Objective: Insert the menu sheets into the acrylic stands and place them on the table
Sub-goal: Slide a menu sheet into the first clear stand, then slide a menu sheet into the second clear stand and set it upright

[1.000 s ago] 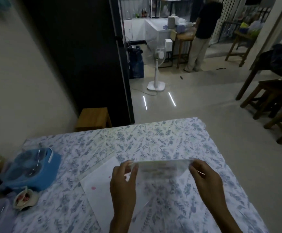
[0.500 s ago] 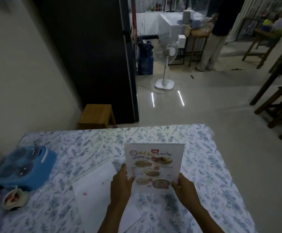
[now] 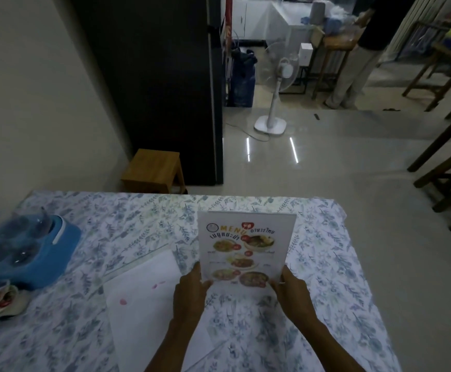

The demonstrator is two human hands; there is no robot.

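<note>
An acrylic stand with a printed menu sheet inside it (image 3: 245,245) stands upright on the table with the floral cloth (image 3: 127,224), its food pictures facing me. My left hand (image 3: 190,296) grips its lower left corner and my right hand (image 3: 291,294) grips its lower right corner. A white sheet (image 3: 149,299) with small pink marks lies flat on the cloth, left of the stand and partly under my left forearm.
A blue container with a clear lid (image 3: 23,251) sits at the table's left edge, a small wrapped item (image 3: 1,299) in front of it. Beyond the table are a wooden stool (image 3: 154,170), a dark cabinet (image 3: 159,84), a standing fan (image 3: 275,84) and a person (image 3: 358,55).
One second ago the stand was held tilted nearly flat above the cloth. It has been turned upright, face toward me, and my hands have slid down to its lower corners.
</note>
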